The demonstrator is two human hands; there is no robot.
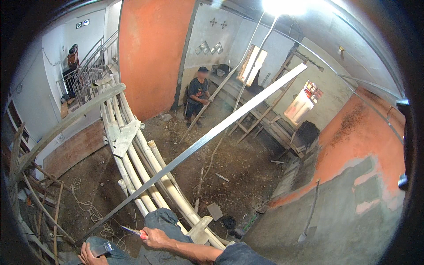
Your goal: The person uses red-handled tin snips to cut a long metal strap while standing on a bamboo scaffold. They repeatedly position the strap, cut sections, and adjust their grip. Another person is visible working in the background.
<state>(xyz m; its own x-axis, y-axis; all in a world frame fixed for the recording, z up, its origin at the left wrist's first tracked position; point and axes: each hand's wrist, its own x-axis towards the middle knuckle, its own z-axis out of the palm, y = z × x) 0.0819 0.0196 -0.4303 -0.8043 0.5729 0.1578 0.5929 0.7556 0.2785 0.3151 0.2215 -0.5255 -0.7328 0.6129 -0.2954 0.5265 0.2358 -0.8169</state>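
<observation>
My right hand [155, 238] is closed round a red-handled cutting tool [136, 232], its pointed blade aimed left. Whether it is a knife or snips, I cannot tell. By my left knee, the fingers of my left hand [90, 256] are bent against a short grey metal piece [102, 249]. A long, straight metal channel [194, 146] slants from beside that knee, over the bamboo poles, to the upper right. What supports it is unclear. Beneath my legs runs a bundle of thick bamboo poles [152, 170], with a flat board [126, 139] laid across it.
Well below is a dirt floor [238, 170] with scattered debris. A person [198, 95] stands there by a slanted pole. Wooden planks on trestles [265, 115] line the far wall. Curved timbers [39, 150] and tangled cord [90, 205] lie left; a bright lamp [282, 5] hangs above.
</observation>
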